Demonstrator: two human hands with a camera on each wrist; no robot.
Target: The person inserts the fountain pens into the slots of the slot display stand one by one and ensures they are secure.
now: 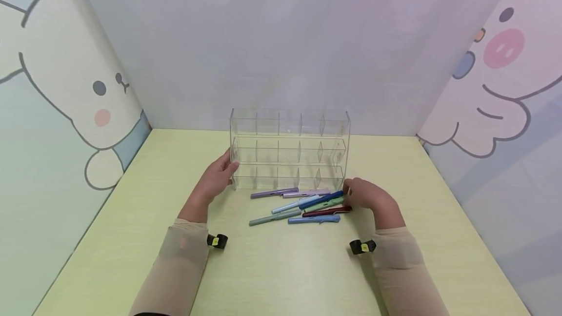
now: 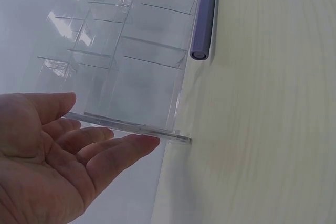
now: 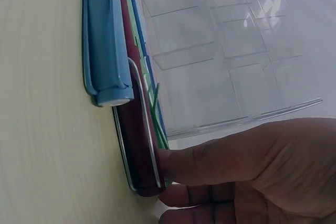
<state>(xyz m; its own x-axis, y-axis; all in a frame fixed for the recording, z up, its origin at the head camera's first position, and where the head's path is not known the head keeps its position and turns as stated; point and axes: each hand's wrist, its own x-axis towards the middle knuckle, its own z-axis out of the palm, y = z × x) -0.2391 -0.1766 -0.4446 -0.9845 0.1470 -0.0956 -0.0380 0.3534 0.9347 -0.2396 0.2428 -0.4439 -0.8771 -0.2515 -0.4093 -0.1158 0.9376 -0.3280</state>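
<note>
A clear acrylic organizer (image 1: 289, 156) with three tiers of compartments stands upright at the back of the table. My left hand (image 1: 215, 178) holds its left side panel, thumb at the front edge and fingers along the outside. Several pens lie in a loose pile before it: purple (image 1: 273, 193), lilac (image 1: 307, 193), pale blue (image 1: 291, 206), dark blue (image 1: 322, 200), green (image 1: 319, 206), dark red (image 1: 326, 212), blue (image 1: 313, 219) and grey-green (image 1: 273, 218). My right hand (image 1: 368, 195) is at their right ends, its thumb against the dark red pen; I cannot tell whether it grips one.
The pale wooden table (image 1: 272, 277) spreads out in front of the pens. Behind the organizer rises a plain light wall (image 1: 281, 38). Side panels with cartoon animals (image 1: 52, 111) close in the left and right.
</note>
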